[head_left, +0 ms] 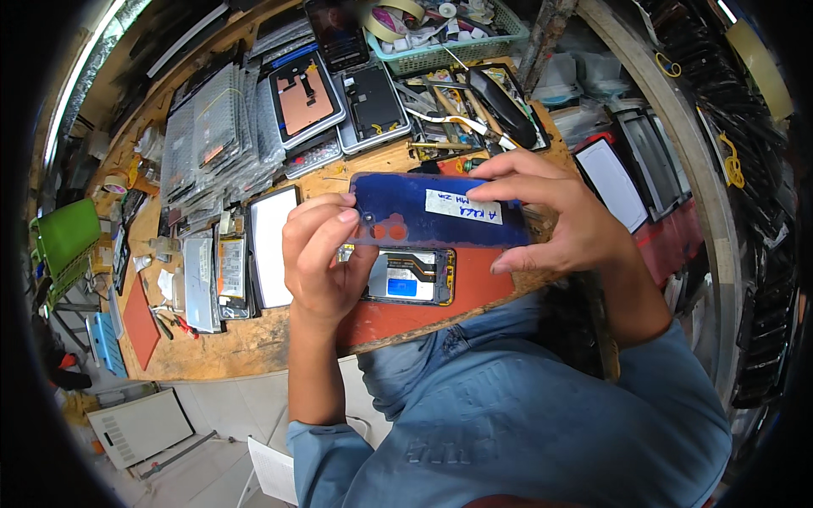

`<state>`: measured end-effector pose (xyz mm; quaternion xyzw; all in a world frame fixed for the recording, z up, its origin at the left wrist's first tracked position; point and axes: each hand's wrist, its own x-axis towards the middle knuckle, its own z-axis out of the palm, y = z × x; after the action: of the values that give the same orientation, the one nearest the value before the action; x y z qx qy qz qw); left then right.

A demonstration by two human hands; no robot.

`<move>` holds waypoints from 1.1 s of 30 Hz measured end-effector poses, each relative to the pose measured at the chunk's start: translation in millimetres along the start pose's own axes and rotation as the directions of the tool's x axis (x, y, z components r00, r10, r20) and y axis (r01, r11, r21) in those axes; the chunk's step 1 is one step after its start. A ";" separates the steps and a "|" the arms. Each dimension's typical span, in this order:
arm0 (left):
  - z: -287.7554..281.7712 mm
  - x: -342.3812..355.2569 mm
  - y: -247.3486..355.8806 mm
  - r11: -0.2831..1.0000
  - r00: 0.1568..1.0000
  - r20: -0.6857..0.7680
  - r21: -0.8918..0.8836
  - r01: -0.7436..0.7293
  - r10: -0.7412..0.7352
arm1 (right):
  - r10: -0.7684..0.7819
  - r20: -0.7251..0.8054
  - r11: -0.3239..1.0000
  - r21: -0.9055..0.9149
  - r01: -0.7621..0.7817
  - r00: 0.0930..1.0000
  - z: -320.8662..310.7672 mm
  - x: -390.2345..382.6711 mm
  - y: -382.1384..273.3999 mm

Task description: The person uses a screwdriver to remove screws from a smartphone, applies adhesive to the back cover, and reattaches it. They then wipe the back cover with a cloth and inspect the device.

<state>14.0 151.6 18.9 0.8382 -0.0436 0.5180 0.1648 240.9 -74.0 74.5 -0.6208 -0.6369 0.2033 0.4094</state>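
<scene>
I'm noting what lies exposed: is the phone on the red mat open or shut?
Open: the phone shows bare inner parts, including a small blue rectangle; the left hand holds a blue panel up.

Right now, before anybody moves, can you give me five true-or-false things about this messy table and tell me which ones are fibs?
1. The left fingers hold a dark blue panel. True.
2. The right fingers grip a screwdriver. False: they are spread around the right part of the panel, with no screwdriver in them.
3. An opened phone lies on a red mat. True.
4. The panel is plain, with nothing stuck on it. False: a pale label with handwriting is on it.
5. The pale green basket at the far side of the workbench is empty. False: it is full of small things, with a roll of tape among them.
</scene>
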 end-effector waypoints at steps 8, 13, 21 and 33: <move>-9.2 -12.5 3.3 0.991 0.991 -0.005 -0.001 0.137 -0.137 | -0.130 -0.122 0.989 -0.088 0.120 0.984 12.3 0.2 -4.6; -33.0 -13.0 7.1 0.929 0.955 0.053 0.256 0.268 -0.290 | -0.132 -0.162 0.980 -0.169 0.104 0.978 16.5 1.4 -3.7; -134.6 -88.4 -8.7 0.618 0.525 -0.589 0.055 0.784 -0.614 | -0.169 -0.204 0.965 -0.233 0.119 0.964 30.1 11.8 5.1; -101.3 -113.6 62.5 0.534 0.680 -0.218 0.474 0.700 -0.700 | -0.059 0.059 0.950 -0.303 0.075 0.996 97.2 3.7 7.3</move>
<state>-140.0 114.2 -25.4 0.7958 0.4374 0.4000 0.1242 170.6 -45.2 13.4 -0.6494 -0.6912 0.1039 0.2996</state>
